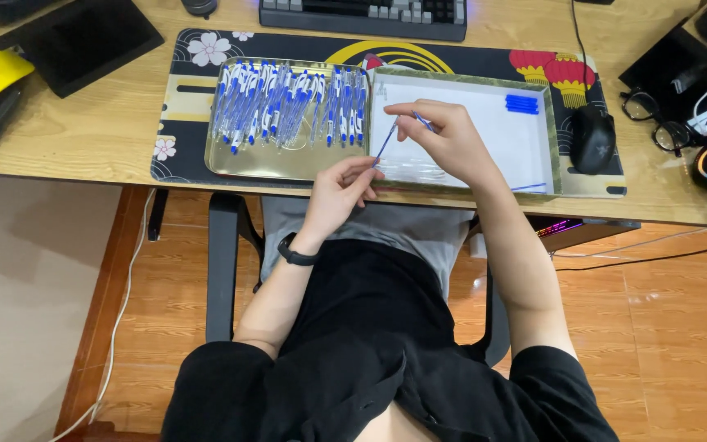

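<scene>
A thin blue pen refill slants between both hands above the white tray. The left hand pinches its lower end; the right hand has fingers pressed on a clear pen piece, over the tray so parts stay contained. Finished pens fill the gold tray beside it on the table.
</scene>
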